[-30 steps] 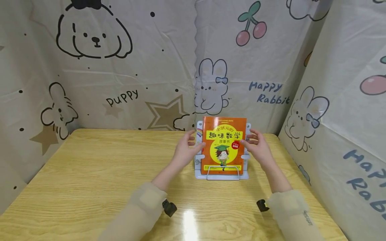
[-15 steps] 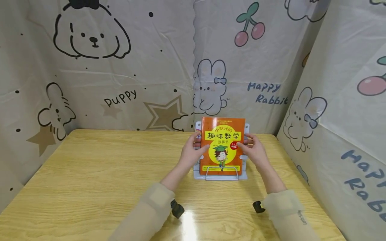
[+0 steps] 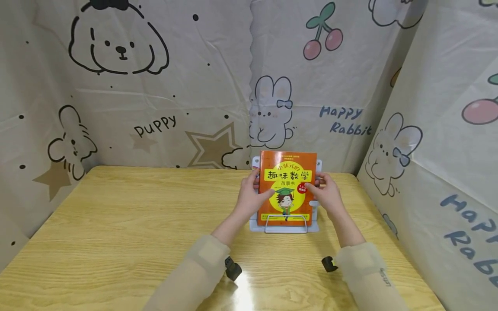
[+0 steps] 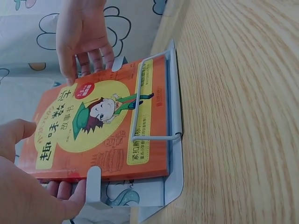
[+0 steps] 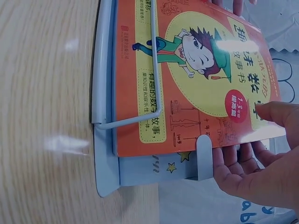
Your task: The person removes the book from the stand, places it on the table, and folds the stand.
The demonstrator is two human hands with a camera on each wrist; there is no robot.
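Observation:
An orange book (image 3: 288, 203) with a cartoon figure in a green graduation cap leans on a pale blue book stand (image 3: 256, 227). A wire bar (image 5: 156, 70) of the stand crosses the lower part of its cover. My left hand (image 3: 250, 196) holds the book's left edge, thumb on the front cover and fingers behind the edge. At the opposite edge, my right hand (image 3: 328, 196) grips in the same way, its thumb beside the red circle. In the right wrist view a side clip (image 5: 204, 156) of the stand lies just below my right fingers.
The stand rests on a light wood-grain table (image 3: 136, 224) near its back edge. A printed cloth (image 3: 210, 95) hangs close behind, and another cloth wall (image 3: 439, 151) rises along the right side.
Both hands have moved inward from beside the book to its edges. The left thumb has slid farther right over the cover. The book and stand remain in place on the table.

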